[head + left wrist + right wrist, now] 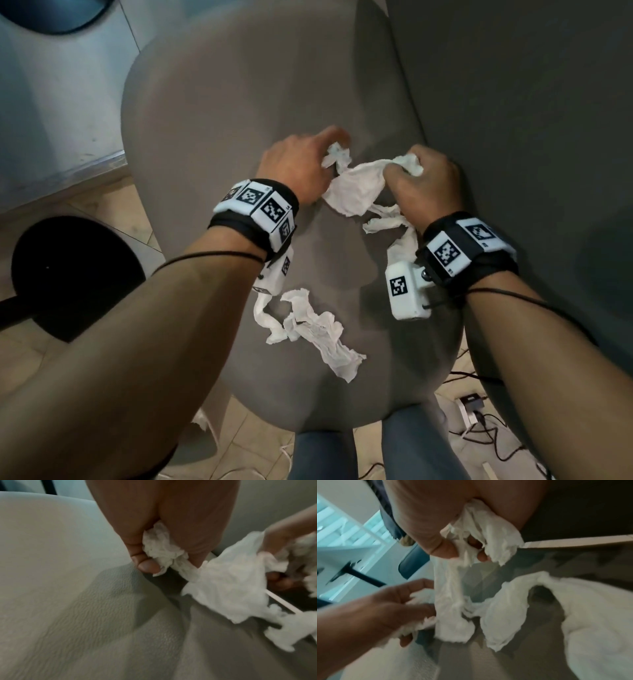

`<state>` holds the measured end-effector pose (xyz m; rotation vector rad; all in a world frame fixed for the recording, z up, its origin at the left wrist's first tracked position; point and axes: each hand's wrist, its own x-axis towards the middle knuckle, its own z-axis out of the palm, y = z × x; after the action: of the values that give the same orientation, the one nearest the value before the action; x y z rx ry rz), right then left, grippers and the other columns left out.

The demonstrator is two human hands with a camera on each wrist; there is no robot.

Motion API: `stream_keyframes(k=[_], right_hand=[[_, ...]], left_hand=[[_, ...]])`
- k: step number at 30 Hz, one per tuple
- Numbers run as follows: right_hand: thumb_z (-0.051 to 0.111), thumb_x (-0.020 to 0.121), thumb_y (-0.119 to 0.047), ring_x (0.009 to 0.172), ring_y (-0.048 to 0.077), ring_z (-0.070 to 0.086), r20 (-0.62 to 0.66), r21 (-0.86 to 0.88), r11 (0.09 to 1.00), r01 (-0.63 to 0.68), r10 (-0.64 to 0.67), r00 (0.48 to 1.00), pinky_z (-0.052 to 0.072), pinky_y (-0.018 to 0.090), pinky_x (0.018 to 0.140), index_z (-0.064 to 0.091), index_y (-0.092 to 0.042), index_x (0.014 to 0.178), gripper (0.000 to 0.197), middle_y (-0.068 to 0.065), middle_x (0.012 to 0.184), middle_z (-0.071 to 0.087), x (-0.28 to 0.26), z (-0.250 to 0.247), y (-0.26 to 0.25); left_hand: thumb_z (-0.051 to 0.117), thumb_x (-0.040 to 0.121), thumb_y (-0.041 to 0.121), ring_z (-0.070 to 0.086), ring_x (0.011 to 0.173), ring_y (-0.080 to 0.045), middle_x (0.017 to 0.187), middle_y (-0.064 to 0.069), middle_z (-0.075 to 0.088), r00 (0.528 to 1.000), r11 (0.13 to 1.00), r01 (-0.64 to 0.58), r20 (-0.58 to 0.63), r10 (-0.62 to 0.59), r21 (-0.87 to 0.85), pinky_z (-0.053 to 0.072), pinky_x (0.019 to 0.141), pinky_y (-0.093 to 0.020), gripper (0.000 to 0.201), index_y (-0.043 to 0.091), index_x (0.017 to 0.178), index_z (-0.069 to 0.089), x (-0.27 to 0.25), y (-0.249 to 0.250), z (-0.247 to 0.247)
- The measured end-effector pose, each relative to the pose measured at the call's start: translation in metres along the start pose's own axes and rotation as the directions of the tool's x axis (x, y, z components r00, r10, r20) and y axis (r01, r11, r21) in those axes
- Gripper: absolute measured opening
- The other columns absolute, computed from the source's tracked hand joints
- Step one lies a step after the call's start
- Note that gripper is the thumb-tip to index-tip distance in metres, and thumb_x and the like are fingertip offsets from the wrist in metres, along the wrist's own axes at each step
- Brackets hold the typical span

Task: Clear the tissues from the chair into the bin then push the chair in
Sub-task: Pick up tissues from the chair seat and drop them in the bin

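Observation:
A grey padded chair seat (212,130) fills the head view. My left hand (301,161) grips a small crumpled white tissue (337,156), seen bunched in its fingers in the left wrist view as the small tissue (163,550). My right hand (421,178) clutches a larger torn tissue (356,192) that hangs down to the seat, shown in the right wrist view as the torn tissue (471,574). Another loose crumpled tissue (315,329) lies on the seat near its front edge. The bin is not in view.
The chair's dark backrest (513,137) rises at the right. A round black stool (75,274) stands on the tiled floor at the left, beside a pale cabinet (58,120). Cables and a power adapter (474,404) lie on the floor at lower right.

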<state>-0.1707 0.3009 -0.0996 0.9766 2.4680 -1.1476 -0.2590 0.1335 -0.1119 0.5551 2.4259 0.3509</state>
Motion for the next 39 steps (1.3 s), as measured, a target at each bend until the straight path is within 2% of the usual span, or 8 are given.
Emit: stream_keyframes(k=[5, 8, 13, 20, 24, 28, 32, 39], right_hand=[[0.062, 0.076, -0.028, 0.077, 0.026, 0.059, -0.019, 0.014, 0.999, -0.047, 0.047, 0.999, 0.043, 0.030, 0.066, 0.060, -0.002, 0.075, 0.027, 0.010, 0.089, 0.061, -0.017, -0.012, 0.006], [0.062, 0.078, -0.012, 0.057, 0.004, 0.051, -0.035, 0.014, 1.000, -0.028, 0.029, 0.999, 0.037, 0.016, 0.050, 0.061, -0.001, 0.077, 0.011, 0.006, 0.073, 0.061, -0.029, -0.021, 0.005], [0.048, 0.079, 0.007, 0.046, 0.002, 0.034, -0.013, 0.249, 0.968, -0.038, 0.042, 0.999, 0.031, 0.013, 0.046, 0.042, -0.015, 0.068, 0.025, -0.004, 0.060, 0.038, -0.048, -0.027, 0.005], [0.050, 0.087, -0.020, 0.046, 0.000, 0.044, 0.137, 0.279, 0.953, -0.118, 0.082, 0.987, 0.038, 0.021, 0.052, 0.045, -0.018, 0.067, 0.021, -0.014, 0.048, 0.050, -0.074, -0.029, 0.012], [0.048, 0.093, -0.056, 0.050, 0.007, 0.056, 0.194, 0.088, 0.983, -0.160, 0.141, 0.971, 0.035, 0.010, 0.045, 0.064, -0.013, 0.066, 0.054, -0.003, 0.056, 0.065, -0.080, -0.026, 0.016], [0.051, 0.092, -0.037, 0.091, 0.029, 0.057, 0.062, -0.191, 0.980, -0.055, 0.068, 0.996, 0.033, 0.024, 0.065, 0.062, -0.007, 0.091, 0.032, 0.012, 0.101, 0.062, -0.072, -0.009, 0.032], [0.057, 0.084, -0.027, 0.109, 0.025, 0.052, 0.091, -0.200, 0.980, -0.015, 0.034, 0.995, 0.033, 0.026, 0.082, 0.051, -0.021, 0.116, 0.033, 0.006, 0.126, 0.046, -0.071, 0.007, 0.045], [0.054, 0.083, -0.022, 0.085, 0.028, 0.060, 0.159, -0.243, 0.970, 0.001, 0.039, 0.987, 0.043, 0.028, 0.068, 0.063, -0.018, 0.102, 0.021, 0.004, 0.097, 0.066, -0.081, 0.015, 0.063]], left_hand=[[0.052, 0.088, 0.029, 0.061, 0.096, -0.033, 0.107, -0.005, 0.068, 0.997, 0.997, -0.051, -0.057, 0.048, -0.061, 0.047, 0.073, -0.037, 0.026, 0.022, 0.111, 0.061, -0.012, -0.007, 0.006], [0.045, 0.084, 0.034, 0.059, 0.082, -0.033, 0.089, -0.008, 0.064, 0.990, 0.970, 0.030, -0.127, -0.062, -0.240, 0.051, 0.070, -0.043, 0.023, 0.017, 0.092, 0.058, -0.030, -0.010, 0.007], [0.045, 0.086, 0.027, 0.036, 0.057, -0.018, 0.060, 0.004, 0.039, 0.942, 0.892, 0.126, -0.228, -0.245, -0.435, 0.029, 0.052, -0.032, 0.029, 0.015, 0.061, 0.038, -0.083, -0.010, 0.002], [0.058, 0.079, 0.014, 0.052, 0.067, -0.010, 0.088, 0.002, 0.060, 0.854, 0.880, 0.097, -0.416, -0.313, -0.465, 0.037, 0.059, -0.013, 0.022, 0.009, 0.057, 0.055, -0.156, -0.012, 0.011], [0.060, 0.077, 0.007, 0.057, 0.062, -0.021, 0.080, -0.004, 0.067, 0.823, 0.895, 0.063, -0.484, -0.296, -0.441, 0.046, 0.057, -0.033, 0.010, 0.012, 0.068, 0.058, -0.194, -0.011, 0.015], [0.053, 0.075, -0.001, 0.051, 0.057, -0.022, 0.068, -0.004, 0.058, 0.853, 0.827, 0.209, -0.316, -0.415, -0.522, 0.041, 0.053, -0.036, 0.023, 0.018, 0.086, 0.045, -0.220, -0.015, 0.031], [0.054, 0.079, 0.012, 0.048, 0.059, -0.014, 0.067, 0.005, 0.052, 0.848, 0.814, 0.389, -0.179, -0.500, -0.432, 0.031, 0.058, -0.031, 0.021, 0.024, 0.094, 0.044, -0.224, -0.019, 0.054], [0.056, 0.092, 0.042, 0.061, 0.095, -0.033, 0.104, -0.009, 0.066, 0.766, 0.739, 0.580, -0.080, -0.638, -0.342, 0.044, 0.079, -0.037, 0.033, 0.018, 0.116, 0.052, -0.204, -0.027, 0.099]])
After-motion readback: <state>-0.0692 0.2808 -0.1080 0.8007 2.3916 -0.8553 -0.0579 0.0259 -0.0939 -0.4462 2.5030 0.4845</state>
